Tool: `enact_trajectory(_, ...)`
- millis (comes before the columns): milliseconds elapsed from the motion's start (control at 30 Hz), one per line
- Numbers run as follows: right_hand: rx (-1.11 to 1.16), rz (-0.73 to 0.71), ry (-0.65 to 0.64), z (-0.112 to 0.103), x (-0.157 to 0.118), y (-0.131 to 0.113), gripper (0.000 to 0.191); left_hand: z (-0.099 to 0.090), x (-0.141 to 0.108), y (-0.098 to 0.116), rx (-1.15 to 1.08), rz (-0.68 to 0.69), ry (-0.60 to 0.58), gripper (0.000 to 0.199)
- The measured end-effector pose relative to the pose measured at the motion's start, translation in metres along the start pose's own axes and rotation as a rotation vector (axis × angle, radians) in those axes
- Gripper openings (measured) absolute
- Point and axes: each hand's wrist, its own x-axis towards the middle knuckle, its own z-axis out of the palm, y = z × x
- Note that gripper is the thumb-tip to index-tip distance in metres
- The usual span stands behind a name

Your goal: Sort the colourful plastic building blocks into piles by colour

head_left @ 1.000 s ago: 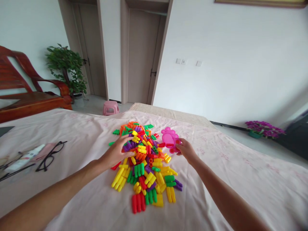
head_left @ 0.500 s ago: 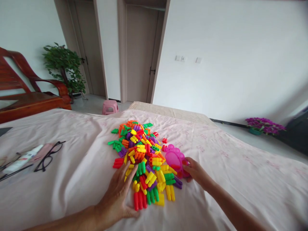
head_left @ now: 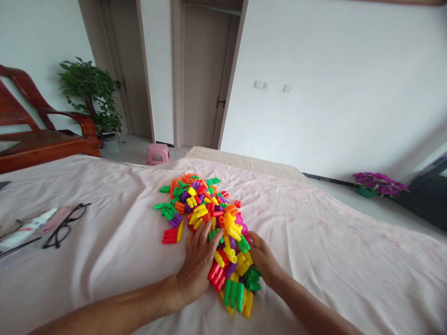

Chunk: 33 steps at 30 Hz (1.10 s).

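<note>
A heap of colourful plastic pieces (head_left: 200, 211), in red, yellow, green, orange and purple, lies on the pink cloth (head_left: 118, 260). My left hand (head_left: 200, 260) presses against the left side of the heap's near part, its fingers spread over some pieces. On the heap's right side, my right hand (head_left: 263, 256) has its fingers wrapped round the edge of a magenta tray (head_left: 243, 228). Pieces now cover most of that tray. A green three-tube piece (head_left: 233, 294) sits at the near end.
Black glasses (head_left: 66, 226), a white bottle (head_left: 28, 228) and a second pair of glasses lie at the left. Beyond the cloth stand a pink stool (head_left: 158, 154), a wooden chair (head_left: 49, 142) and a leafy plant (head_left: 91, 93).
My left hand has moved right, and the near pieces have shifted right and bunched over the magenta tray. My right hand has come left with the tray's edge.
</note>
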Motion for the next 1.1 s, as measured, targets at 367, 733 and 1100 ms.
enact_trajectory(367,0.067,-0.081,-0.019,0.022,0.040,-0.053,0.034,-0.010,0.066,-0.035,-0.171,-0.144,0.146,0.058)
enact_trajectory(733,-0.530,-0.302,0.179,0.028,0.097,-0.081,0.022,-0.041,0.120,-0.098,-0.038,-0.412,-0.012,0.060)
enact_trajectory(1100,-0.264,0.021,0.152,-0.069,0.055,-0.031,0.035,-0.059,0.010,0.002,-0.138,0.362,-0.265,0.083)
